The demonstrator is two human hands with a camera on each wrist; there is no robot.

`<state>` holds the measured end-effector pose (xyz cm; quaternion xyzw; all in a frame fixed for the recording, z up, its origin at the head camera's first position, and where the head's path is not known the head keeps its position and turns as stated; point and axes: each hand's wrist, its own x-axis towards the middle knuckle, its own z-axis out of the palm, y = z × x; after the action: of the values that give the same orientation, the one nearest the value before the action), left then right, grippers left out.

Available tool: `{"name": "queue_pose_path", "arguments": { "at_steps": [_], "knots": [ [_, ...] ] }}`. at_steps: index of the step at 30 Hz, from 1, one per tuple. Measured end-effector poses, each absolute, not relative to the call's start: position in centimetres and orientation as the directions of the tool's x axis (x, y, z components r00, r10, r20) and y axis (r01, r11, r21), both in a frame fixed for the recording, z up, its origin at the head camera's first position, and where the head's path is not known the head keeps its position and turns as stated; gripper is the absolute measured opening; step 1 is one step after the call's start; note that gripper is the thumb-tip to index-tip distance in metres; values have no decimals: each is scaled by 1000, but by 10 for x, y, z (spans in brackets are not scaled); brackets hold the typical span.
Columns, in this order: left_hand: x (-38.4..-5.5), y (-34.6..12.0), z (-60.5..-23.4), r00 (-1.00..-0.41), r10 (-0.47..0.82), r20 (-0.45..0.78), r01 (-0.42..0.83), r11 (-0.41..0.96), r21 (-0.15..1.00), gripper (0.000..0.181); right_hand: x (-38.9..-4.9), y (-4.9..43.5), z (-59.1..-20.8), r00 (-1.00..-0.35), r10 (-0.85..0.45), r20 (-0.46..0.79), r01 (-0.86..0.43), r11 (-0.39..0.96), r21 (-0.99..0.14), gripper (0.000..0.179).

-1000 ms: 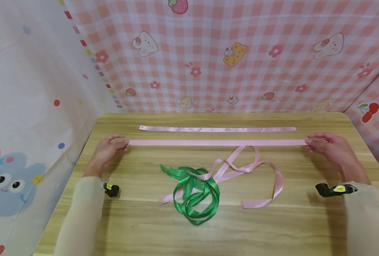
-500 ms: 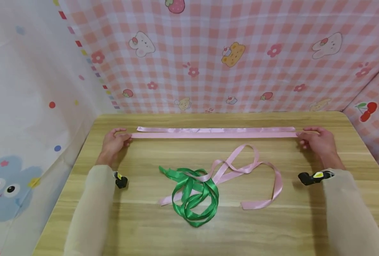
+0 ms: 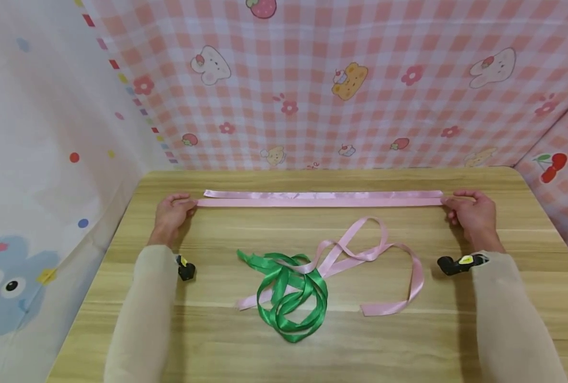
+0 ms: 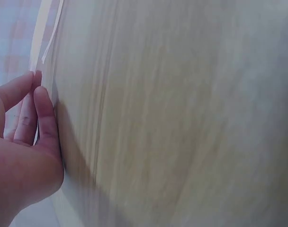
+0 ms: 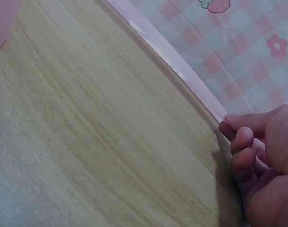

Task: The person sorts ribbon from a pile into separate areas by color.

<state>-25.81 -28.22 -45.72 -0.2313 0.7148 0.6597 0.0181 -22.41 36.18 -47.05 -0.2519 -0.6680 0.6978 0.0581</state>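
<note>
A pink satin ribbon (image 3: pixel 319 202) stretches straight from side to side near the far edge of the table. My left hand (image 3: pixel 172 215) pinches its left end between thumb and fingers, and my right hand (image 3: pixel 474 217) pinches the right end. Just behind it lies a second straight pink ribbon (image 3: pixel 245 194), nearly parallel and very close. In the right wrist view the held ribbon (image 5: pixel 158 45) runs taut into the right fingertips (image 5: pixel 229 124). The left wrist view shows the left hand (image 4: pixel 28 137) low at the tabletop. Whether the held ribbon touches the table, I cannot tell.
Nearer on the wooden table (image 3: pixel 360 351) lies a loosely coiled green ribbon (image 3: pixel 319 303), tangled with a loose, looping pink ribbon (image 3: pixel 417 276). A pink checked cloth (image 3: pixel 312 80) hangs behind the table, and a white printed cloth (image 3: pixel 49 133) hangs at the left.
Both hands have carried the held ribbon away from me, up beside the second pink ribbon. The hands have also come closer together, the right one shifting most. The coiled ribbons lie unchanged.
</note>
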Motion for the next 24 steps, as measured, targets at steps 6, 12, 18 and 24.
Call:
{"name": "queue_pose_path", "arguments": {
  "at_steps": [6,12,18,24],
  "knots": [
    [-256,-279,-460,-914,-305,-268,-294,40,955,16,-227,360,-470,-835,461,-301,300,-77,-951,26],
    [-255,-276,-455,-908,-304,-288,-314,42,948,22,-228,357,-465,-805,489,-337,328,-107,-938,27],
    [-258,-276,-458,-894,-321,-311,-333,14,943,27,-229,356,-463,-782,502,-369,353,-132,-926,26],
    [-258,-275,-460,-882,-347,-318,-339,1,941,23,-230,356,-465,-778,503,-377,351,-150,-924,25]
  ]
}}
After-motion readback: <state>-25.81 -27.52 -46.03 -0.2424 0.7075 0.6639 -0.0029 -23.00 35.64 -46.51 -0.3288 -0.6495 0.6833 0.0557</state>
